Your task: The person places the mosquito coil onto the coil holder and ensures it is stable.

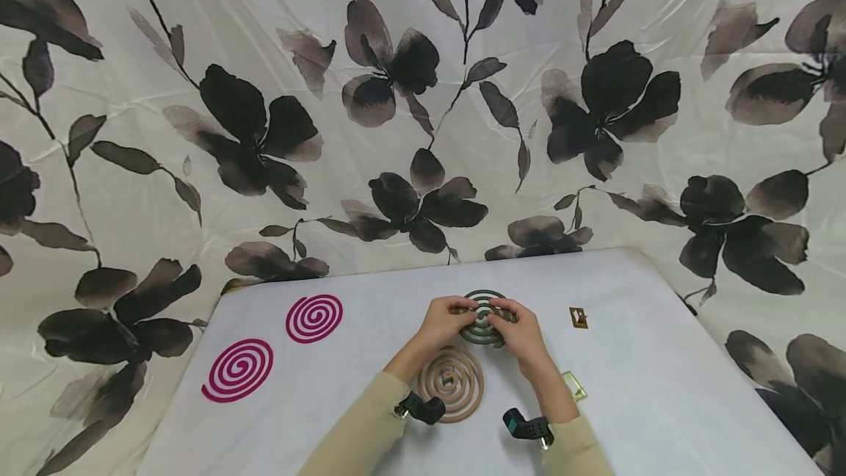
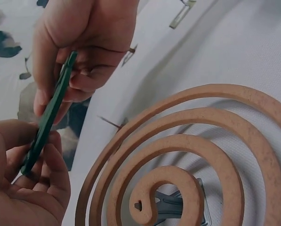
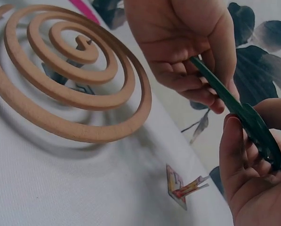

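Note:
Both hands hold a green mosquito coil (image 1: 485, 291) above the far middle of the table. The left hand (image 1: 441, 323) pinches its left side, and the right hand (image 1: 526, 333) grips the right side, thumbs near the spiral's centre. Seen edge-on in the left wrist view, the green coil (image 2: 48, 115) lies between the thumbs and curled fingers. In the right wrist view one part of it stands slightly out of line with the rest; whether it is one coil or two nested cannot be told. Nearer the body, a brown mosquito coil (image 2: 234, 181) sits raised on a metal stand (image 2: 171, 205).
Two magenta coils, one farther back (image 1: 313, 319) and one nearer (image 1: 239, 371), lie on the left of the white-covered table (image 1: 357, 366). To the right are a small gold-coloured metal stand (image 1: 578, 318) and another (image 1: 573, 386) beside the right forearm. A floral cloth (image 1: 396, 138) hangs behind.

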{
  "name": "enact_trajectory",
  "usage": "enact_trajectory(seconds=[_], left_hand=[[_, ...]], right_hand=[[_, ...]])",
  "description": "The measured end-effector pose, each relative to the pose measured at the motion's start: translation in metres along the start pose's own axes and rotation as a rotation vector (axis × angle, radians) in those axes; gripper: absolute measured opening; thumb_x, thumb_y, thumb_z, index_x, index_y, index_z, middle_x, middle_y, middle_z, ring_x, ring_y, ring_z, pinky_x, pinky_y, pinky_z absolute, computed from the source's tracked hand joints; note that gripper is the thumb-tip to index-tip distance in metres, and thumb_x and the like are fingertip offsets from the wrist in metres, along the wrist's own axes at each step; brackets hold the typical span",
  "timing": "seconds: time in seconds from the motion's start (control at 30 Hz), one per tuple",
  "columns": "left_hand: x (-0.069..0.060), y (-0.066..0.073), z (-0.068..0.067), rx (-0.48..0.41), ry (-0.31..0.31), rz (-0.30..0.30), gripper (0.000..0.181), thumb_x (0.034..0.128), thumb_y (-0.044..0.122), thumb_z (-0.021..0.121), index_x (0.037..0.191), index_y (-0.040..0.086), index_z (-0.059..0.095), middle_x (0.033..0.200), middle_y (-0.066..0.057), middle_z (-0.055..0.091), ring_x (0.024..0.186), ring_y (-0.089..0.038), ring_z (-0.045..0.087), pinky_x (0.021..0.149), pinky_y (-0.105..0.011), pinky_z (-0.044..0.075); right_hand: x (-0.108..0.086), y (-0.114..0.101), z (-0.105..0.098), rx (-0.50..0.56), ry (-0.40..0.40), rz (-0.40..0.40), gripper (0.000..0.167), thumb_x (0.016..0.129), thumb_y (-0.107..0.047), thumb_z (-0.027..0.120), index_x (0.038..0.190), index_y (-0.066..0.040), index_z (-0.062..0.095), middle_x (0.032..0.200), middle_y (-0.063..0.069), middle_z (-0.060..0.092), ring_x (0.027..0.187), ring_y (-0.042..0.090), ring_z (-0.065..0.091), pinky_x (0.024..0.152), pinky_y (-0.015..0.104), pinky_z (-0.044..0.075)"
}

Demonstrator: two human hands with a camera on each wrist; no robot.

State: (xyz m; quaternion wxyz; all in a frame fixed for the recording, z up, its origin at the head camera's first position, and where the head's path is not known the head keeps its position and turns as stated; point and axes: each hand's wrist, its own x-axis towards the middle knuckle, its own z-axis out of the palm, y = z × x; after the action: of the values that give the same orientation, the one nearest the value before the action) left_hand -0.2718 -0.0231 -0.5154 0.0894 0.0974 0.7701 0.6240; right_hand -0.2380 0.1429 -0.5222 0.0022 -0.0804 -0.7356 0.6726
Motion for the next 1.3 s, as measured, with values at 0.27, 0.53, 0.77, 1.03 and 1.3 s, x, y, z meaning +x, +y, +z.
enact_trajectory(seconds=[0.27,0.53,0.77,1.03,1.3], left_hand=[[0.001,0.007,0.005,0.026,0.005,0.031,0.017,0.0865,0.0,0.069,0.102,-0.004,0.071,0.099,-0.015,0.068,0.076,-0.011,0.057,0.061,-0.02,0.047],[0.009,-0.001,0.007,0.069,0.013,0.0,0.015,0.0855,0.006,0.072,0.1,0.005,0.074,0.103,-0.005,0.069,0.092,-0.013,0.061,0.075,-0.025,0.052],[0.011,0.001,0.01,0.109,0.01,-0.016,0.014,0.0851,0.007,0.072,0.098,0.008,0.075,0.104,-0.003,0.069,0.103,-0.018,0.06,0.086,-0.032,0.05],[0.015,0.0,0.014,0.131,-0.012,-0.021,0.013,0.0855,0.007,0.071,0.098,0.007,0.075,0.103,-0.003,0.068,0.099,-0.017,0.06,0.079,-0.028,0.052],[0.018,0.0,0.016,0.119,-0.033,-0.021,0.012,0.0855,0.008,0.072,0.097,0.008,0.075,0.102,-0.002,0.067,0.095,-0.015,0.059,0.073,-0.027,0.052]], right_hand=[[0.0,0.001,-0.004,-0.011,-0.007,0.011,0.034,0.089,-0.011,0.068,0.122,-0.004,0.063,0.137,0.015,0.05,0.125,0.028,0.045,0.093,0.038,0.043],[0.004,0.003,-0.006,-0.016,-0.007,0.016,0.034,0.089,-0.011,0.068,0.122,-0.004,0.063,0.139,0.015,0.049,0.128,0.028,0.042,0.096,0.041,0.042],[0.003,0.003,-0.009,-0.014,0.005,0.033,0.034,0.09,-0.01,0.067,0.123,-0.004,0.062,0.139,0.016,0.048,0.127,0.028,0.043,0.096,0.042,0.042],[0.002,0.007,-0.011,-0.006,0.025,0.056,0.032,0.09,-0.011,0.068,0.121,-0.004,0.063,0.139,0.015,0.048,0.125,0.028,0.044,0.093,0.039,0.043],[0.002,0.01,-0.012,-0.002,0.047,0.046,0.031,0.089,-0.011,0.069,0.119,-0.004,0.063,0.139,0.015,0.048,0.128,0.03,0.042,0.097,0.044,0.041]])
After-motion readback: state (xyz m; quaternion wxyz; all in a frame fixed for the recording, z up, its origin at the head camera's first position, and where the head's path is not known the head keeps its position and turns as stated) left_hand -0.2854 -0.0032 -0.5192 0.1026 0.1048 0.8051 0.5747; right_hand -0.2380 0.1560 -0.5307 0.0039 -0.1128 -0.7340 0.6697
